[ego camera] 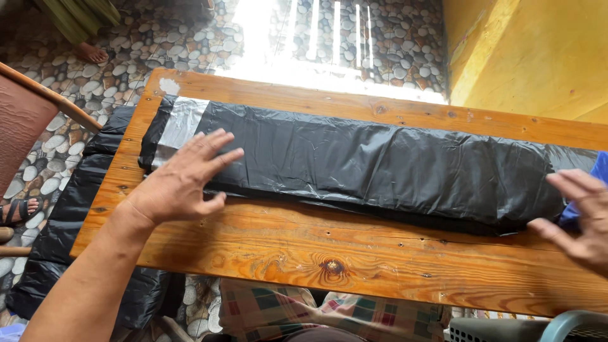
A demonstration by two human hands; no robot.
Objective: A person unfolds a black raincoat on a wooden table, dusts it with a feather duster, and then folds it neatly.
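a: head view. long folded black plastic sheet (380,168) lies flat along the orange-brown wooden plank surface (316,253), nearly end to end. its left end runs off the surface edge and hangs toward the pebble-pattern floor (69,82).

b: hands?

a: left hand (180,183) palm down on the left part of the fold, fingers spread, grip open, pressing not pinching. right hand (579,218) at the right end, fingers splayed over the sheet edge, grip also open, holding nothing.

b: how to do it well?

a: my read: keep both palms flat and press outward from the middle so trapped air leaves and the near edge stays straight. film looks slick and wrinkled, so i'd expect it to creep under light pressure. the hanging left end may drag the fold sideways.

b: what else is around?

a: pale glossy patch (180,123) near the left end, glare or a lighter panel, can't tell. blue item (598,171) at the right edge, mostly cut off. brown chair (25,120) to the left, two sandalled feet (19,209) of other people nearby, yellow wall (538,50) top right, grey plastic crate (506,329) bottom right. checked cloth (285,313) below the surface.

b: obstructions?

a: nothing sits on the sheet. the blue item crowds the right end.
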